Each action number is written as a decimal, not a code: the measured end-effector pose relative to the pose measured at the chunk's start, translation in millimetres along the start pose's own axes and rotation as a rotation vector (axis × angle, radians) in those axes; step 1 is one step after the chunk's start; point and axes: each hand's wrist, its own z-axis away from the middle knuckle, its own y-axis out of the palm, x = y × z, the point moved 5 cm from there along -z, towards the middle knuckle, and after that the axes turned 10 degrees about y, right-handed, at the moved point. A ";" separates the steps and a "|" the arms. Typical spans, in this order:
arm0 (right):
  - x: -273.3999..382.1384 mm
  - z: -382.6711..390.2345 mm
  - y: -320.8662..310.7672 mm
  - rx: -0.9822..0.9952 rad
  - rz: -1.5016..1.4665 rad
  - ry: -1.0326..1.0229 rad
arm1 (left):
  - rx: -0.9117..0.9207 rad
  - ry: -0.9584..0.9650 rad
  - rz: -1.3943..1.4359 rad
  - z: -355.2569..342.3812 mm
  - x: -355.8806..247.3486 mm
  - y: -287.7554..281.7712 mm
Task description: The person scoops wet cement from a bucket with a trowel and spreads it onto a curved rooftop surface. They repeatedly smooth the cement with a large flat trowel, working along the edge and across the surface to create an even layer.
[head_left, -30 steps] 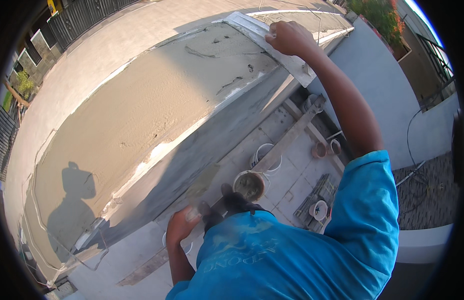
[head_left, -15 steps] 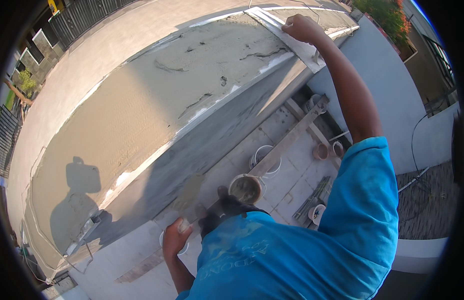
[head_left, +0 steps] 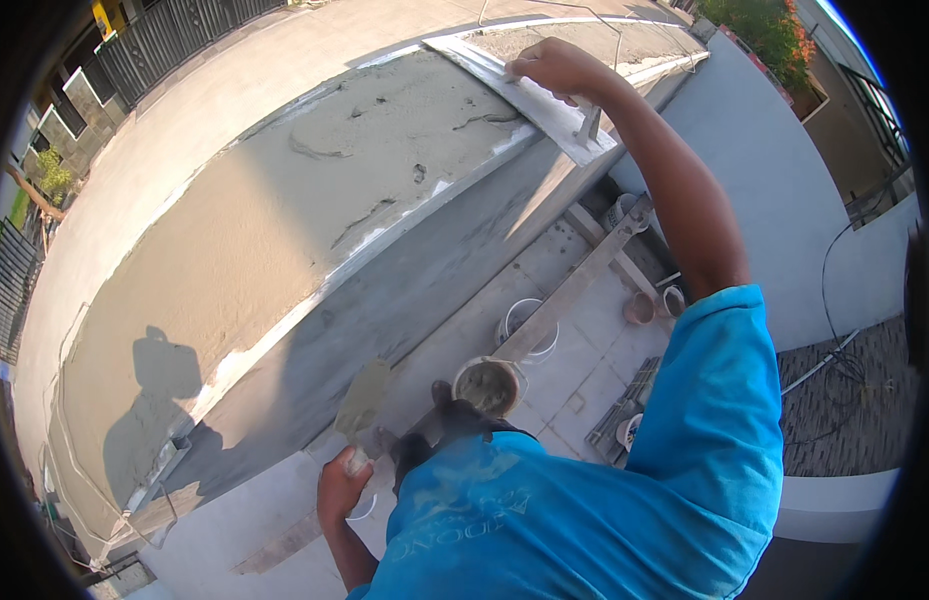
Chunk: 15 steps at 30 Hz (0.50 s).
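Note:
My right hand [head_left: 544, 70] grips a wide, pale metal float [head_left: 514, 110] lying across the far stretch of the grey mortar-topped ledge [head_left: 249, 220], with an upright bracket near its near end. The mortar is smooth on the left and marked by cracks and pits beside the float. My left hand [head_left: 342, 482], low beside my body, is closed on a pale handle-like object [head_left: 356, 461]; a mortar-coloured patch shows beyond it, possibly a blade, unclear. The ledge's pale edging [head_left: 314, 280] runs above a grey rendered wall face [head_left: 394, 270]. My shadow falls on the mortar.
Below the wall are a mortar bucket [head_left: 489, 385], a white bucket [head_left: 542, 345], a long plank [head_left: 584, 285], small pots [head_left: 639, 308] and stacked strips [head_left: 616, 420] on tiles. Bent wire [head_left: 616, 45] rises from the ledge. A cable [head_left: 834, 260] hangs by the white wall at right.
My right hand and the float moved rightward along the ledge, then back left by now. My left hand shifted slightly down and left, still closed on its object.

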 end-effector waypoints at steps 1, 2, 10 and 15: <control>-8.2 1.9 -2.6 0.029 -0.024 -0.026 | -0.006 0.030 -0.021 -0.5 1.9 -2.6; -15.4 5.0 -10.9 0.049 -0.048 -0.053 | 0.003 0.053 -0.054 -3.0 5.6 -6.2; -33.7 27.7 -28.0 0.205 -0.280 0.105 | -0.055 -0.026 -0.082 24.7 38.2 -17.0; -98.7 -23.2 -73.3 -0.032 -0.296 0.227 | -0.079 -0.001 -0.094 23.2 50.7 -14.5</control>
